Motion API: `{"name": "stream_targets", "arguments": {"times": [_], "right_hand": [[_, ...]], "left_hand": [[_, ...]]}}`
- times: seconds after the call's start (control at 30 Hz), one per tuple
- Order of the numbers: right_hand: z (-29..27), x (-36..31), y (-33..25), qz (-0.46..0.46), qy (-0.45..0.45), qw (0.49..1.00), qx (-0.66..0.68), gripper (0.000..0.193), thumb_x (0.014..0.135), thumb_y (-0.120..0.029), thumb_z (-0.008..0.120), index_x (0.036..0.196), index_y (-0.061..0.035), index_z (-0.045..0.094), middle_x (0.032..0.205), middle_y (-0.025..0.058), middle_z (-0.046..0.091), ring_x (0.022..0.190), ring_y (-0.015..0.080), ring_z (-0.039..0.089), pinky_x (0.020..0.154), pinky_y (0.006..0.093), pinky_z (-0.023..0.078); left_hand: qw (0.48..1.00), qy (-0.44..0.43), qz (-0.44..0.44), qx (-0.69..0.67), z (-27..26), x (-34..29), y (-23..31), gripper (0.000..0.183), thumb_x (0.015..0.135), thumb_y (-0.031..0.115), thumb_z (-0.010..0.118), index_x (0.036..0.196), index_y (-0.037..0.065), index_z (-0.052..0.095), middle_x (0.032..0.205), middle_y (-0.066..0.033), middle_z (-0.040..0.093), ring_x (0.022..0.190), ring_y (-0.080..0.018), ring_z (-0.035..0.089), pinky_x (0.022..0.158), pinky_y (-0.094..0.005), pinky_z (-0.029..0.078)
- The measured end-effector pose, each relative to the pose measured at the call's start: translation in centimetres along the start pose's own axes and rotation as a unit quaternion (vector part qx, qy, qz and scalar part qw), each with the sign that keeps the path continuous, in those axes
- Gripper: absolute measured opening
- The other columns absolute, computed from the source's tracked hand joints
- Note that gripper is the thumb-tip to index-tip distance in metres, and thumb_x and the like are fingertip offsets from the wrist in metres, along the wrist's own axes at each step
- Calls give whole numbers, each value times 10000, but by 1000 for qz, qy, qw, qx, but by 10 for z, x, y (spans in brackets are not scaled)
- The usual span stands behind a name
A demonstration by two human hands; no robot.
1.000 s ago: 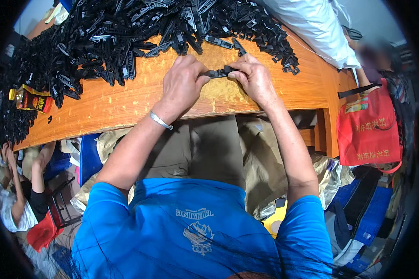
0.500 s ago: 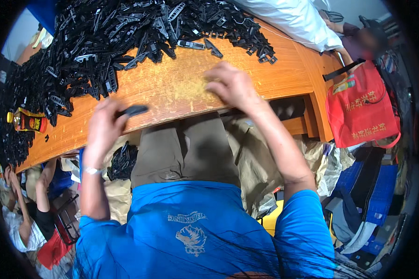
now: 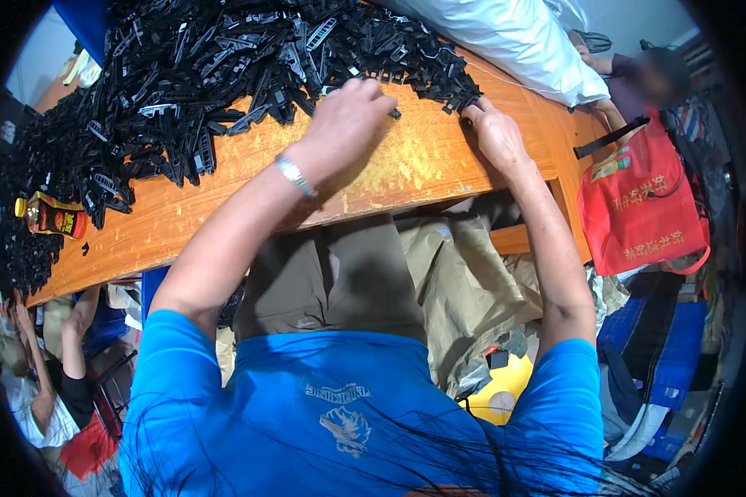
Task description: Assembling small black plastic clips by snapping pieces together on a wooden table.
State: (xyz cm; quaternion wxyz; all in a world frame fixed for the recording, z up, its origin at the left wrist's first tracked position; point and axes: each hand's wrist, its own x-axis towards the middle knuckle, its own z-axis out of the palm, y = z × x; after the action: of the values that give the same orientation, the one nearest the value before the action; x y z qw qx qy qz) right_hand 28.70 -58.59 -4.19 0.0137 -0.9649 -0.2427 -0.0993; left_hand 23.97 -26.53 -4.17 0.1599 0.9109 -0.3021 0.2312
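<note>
My left hand [image 3: 350, 118] reaches across to the near edge of a big heap of black plastic clips [image 3: 249, 58]. Its fingers curl down over a black plastic clip [image 3: 394, 113], whose end pokes out beside them; the rest is hidden under the hand. Farther right, my right hand [image 3: 497, 137] is at the heap's right end, thumb and fingers closed on a small black plastic part [image 3: 467, 121] that is mostly covered. Both hands are over the orange wooden table [image 3: 423, 157].
A bottle with a yellow cap [image 3: 54, 217] lies at the table's left. At the far right are a white sack [image 3: 522, 50] and a red bag [image 3: 642, 199]. Brown paper [image 3: 456, 290] hangs below the table edge. Other people sit at far left and upper right.
My left hand has swung right and forward to the heap; the dark piece it held is no longer seen there. My right hand has moved right to the heap's end and closed.
</note>
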Motion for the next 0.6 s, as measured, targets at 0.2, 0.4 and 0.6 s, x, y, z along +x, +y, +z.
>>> {"name": "stream_targets", "arguments": {"times": [0.2,0.4,0.6], "right_hand": [[3,-8,-24,-9,83,984,157,214,924,-114,729,1093,-32,628,1046,189,648,927,406,703,818,489,573],[8,-34,-96,104,32,932,347,306,889,-189,830,1074,-3,673,914,158,714,788,288,713,744,408,576],[6,-38,-104,42,8,969,245,315,874,-201,831,1084,0,711,1071,218,723,953,415,718,843,476,578]], "left_hand": [[991,-41,89,87,49,34,-23,182,961,155,585,1074,118,723,1012,-56,668,1060,-249,651,888,-391,530],[996,-29,86,6,20,17,6,263,936,126,643,1197,103,671,1014,-90,681,1060,-334,670,889,-436,527],[986,-85,-54,-135,2,-42,12,267,952,99,701,1216,59,684,1105,-147,665,1140,-388,626,965,-478,522]]}}
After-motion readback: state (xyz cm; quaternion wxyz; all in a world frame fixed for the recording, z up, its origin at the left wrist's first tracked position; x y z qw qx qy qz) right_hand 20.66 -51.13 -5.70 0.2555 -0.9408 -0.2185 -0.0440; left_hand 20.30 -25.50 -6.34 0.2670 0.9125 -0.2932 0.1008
